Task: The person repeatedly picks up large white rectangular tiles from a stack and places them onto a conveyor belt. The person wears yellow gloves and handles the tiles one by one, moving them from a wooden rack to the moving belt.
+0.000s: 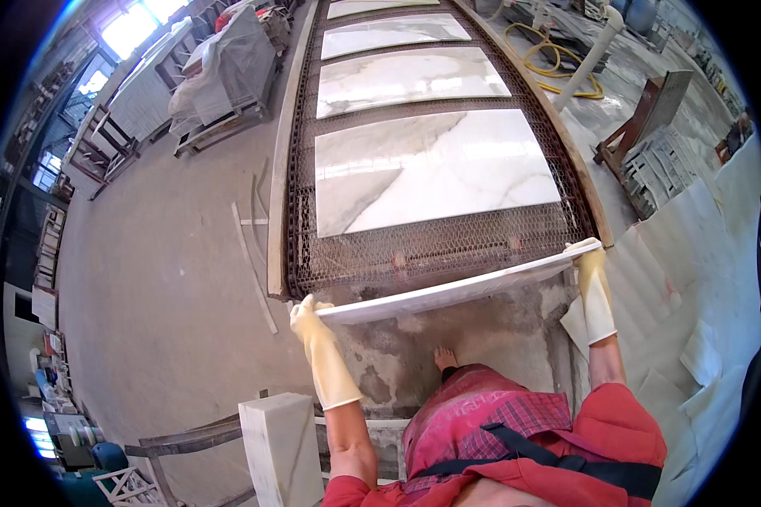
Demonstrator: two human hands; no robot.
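Between my hands is a white marble slab (448, 291), seen nearly edge-on and tilted slightly, its right end higher in the picture. My left hand (307, 314), in a long cream rubber glove, is closed on the slab's left end. At the right end my right hand (587, 252), gloved alike, grips the other corner. Just beyond the slab lies the near end of a conveyor with a metal mesh belt (440, 253). A polished white slab with grey veins (435, 173) rests on that belt, and several more lie in a row behind it.
Wooden rails (279, 211) edge the conveyor. White foam sheets (693, 279) spread along the right. A stack of thick white slabs (281, 452) stands at my lower left. Wrapped pallets (224, 76) sit far left; a yellow hose (558, 72) coils far right. Thin strips (254, 262) lie on the floor.
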